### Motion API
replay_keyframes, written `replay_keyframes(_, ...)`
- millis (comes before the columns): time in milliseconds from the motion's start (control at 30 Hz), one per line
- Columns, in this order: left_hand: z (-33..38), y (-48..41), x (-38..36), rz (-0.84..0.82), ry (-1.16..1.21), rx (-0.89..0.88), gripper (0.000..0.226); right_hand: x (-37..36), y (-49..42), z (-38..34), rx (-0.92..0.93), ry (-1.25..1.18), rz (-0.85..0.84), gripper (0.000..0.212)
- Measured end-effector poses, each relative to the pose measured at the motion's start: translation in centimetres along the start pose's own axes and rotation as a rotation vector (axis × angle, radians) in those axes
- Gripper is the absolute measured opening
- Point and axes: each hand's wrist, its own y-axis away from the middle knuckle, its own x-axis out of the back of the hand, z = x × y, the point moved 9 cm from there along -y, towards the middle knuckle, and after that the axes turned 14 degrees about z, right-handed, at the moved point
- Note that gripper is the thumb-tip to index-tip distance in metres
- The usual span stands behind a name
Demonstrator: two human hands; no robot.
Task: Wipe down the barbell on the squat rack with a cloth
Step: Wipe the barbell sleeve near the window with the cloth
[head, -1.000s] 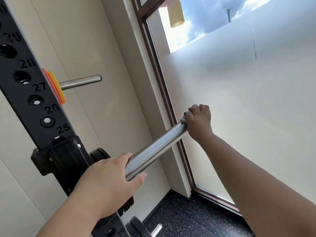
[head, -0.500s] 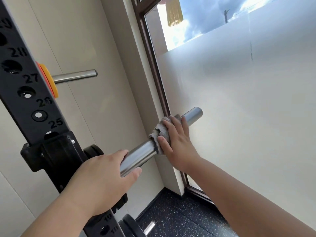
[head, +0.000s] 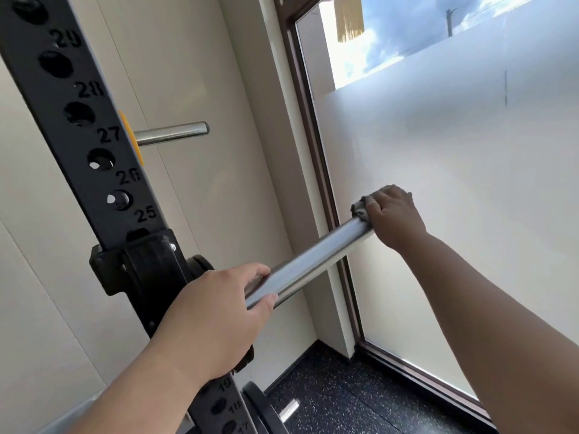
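The shiny steel barbell sleeve [head: 316, 260] juts from the black squat rack upright [head: 94, 158] toward the window. My left hand [head: 216, 321] grips the sleeve close to the rack's black holder. My right hand [head: 393, 216] wraps the sleeve's outer end, covering its tip. A grey cloth [head: 360, 209] is bunched under those fingers, and only a small fold of it shows at the left of the hand.
A chrome peg [head: 172, 133] with a yellow collar sticks out of the upright at hole 27. A frosted window [head: 454, 183] in a brown frame stands just behind the bar's end. A black weight plate [head: 260, 408] sits low on the speckled dark floor [head: 344, 399].
My right hand slid the cloth inward along the sleeve, baring the tip, then back out over the end. My left hand kept its grip near the rack.
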Motion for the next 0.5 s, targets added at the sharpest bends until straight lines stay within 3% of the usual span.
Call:
replay_keyframes(200,0.7,0.2,0.6,0.041,-0.078,-0.060,0.039,1.0,4.2,-8.0,0.262,-0.026,-0.086,0.040)
replay_keyframes(367,1.1,0.2,1.0,0.088,-0.116,-0.099,0.036,3.3,9.6,-15.8,0.453,-0.101,-0.052,0.037)
replay_keyframes(500,1.4,0.3,1.4,0.119,-0.128,-0.116,0.034,4.4,10.2,-17.5,0.585,-0.192,-0.101,0.034)
